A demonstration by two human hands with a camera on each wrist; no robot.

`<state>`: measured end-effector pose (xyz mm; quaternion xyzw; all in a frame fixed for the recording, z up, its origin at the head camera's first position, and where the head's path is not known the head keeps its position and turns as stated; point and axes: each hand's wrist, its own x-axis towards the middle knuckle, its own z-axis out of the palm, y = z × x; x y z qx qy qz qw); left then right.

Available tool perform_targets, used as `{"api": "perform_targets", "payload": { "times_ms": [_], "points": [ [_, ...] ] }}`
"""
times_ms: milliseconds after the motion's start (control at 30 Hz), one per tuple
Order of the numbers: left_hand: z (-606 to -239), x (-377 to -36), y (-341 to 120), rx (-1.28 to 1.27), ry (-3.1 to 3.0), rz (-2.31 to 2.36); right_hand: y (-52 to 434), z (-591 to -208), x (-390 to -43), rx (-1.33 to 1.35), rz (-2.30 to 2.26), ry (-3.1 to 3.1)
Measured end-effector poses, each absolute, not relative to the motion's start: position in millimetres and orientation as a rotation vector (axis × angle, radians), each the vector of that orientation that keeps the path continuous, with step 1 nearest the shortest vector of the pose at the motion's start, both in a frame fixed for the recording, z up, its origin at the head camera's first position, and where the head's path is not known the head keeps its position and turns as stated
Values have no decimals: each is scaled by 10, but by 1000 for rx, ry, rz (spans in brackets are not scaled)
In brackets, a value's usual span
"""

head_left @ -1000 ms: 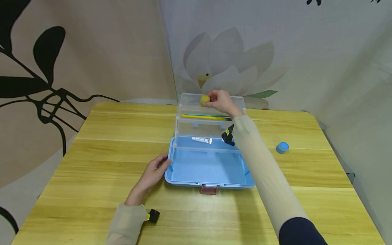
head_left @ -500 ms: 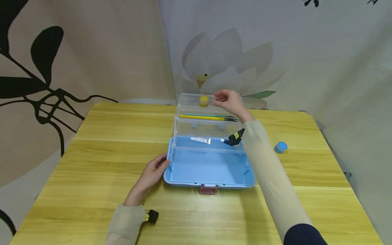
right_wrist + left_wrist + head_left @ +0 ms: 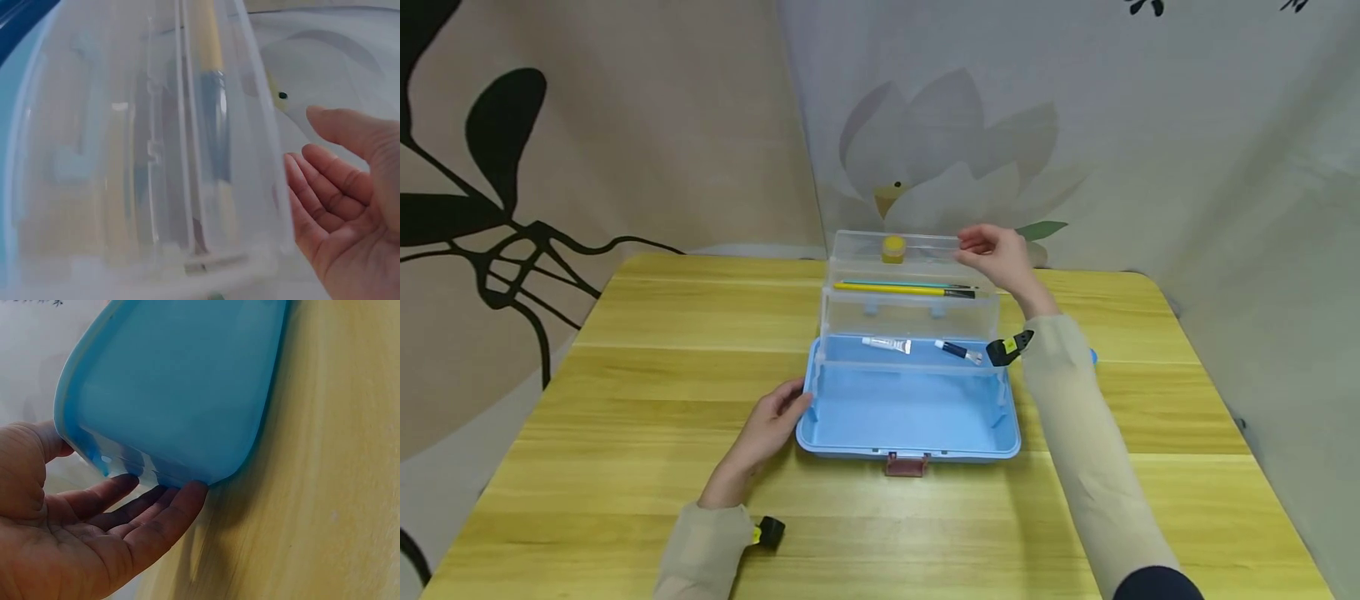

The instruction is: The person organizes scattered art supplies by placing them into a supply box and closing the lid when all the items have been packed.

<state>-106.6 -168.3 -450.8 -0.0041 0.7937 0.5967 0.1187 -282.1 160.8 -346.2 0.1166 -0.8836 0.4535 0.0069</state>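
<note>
My left hand (image 3: pixel 772 422) holds the left side of the blue storage box (image 3: pixel 910 417), its thumb over the rim and its fingers against the outer wall (image 3: pixel 169 400). My right hand (image 3: pixel 1000 257) is empty, beside the right end of the raised clear trays (image 3: pixel 850 312), with thumb and fingers apart. A yellow paint jar (image 3: pixel 892 250) stands in the top tray. Below it lie a yellow paintbrush (image 3: pixel 895 288) and a thin teal one (image 3: pixel 868 282). Within the lowest tray are a silver paint tube (image 3: pixel 886 344) and a dark blue paint tube (image 3: pixel 955 349).
A blue jar (image 3: pixel 1093 357) on the wooden table (image 3: pixel 625 433) is mostly hidden by the right sleeve (image 3: pixel 1086 442). The box's brown latch (image 3: pixel 906 467) faces the front. A patterned cloth (image 3: pixel 700 125) hangs behind the table.
The right hand has let go of the yellow paint jar, leaving it in the top tray, and moved right along the tray. The left hand stays on the box.
</note>
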Motion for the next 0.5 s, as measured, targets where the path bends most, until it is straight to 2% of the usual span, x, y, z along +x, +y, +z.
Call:
{"api": "perform_targets", "payload": {
  "times_ms": [500],
  "points": [
    [-4500,-1062,-1682,-5,2336,1726,2108,-3533,-2532,301,1494,-2606]
  ]
}}
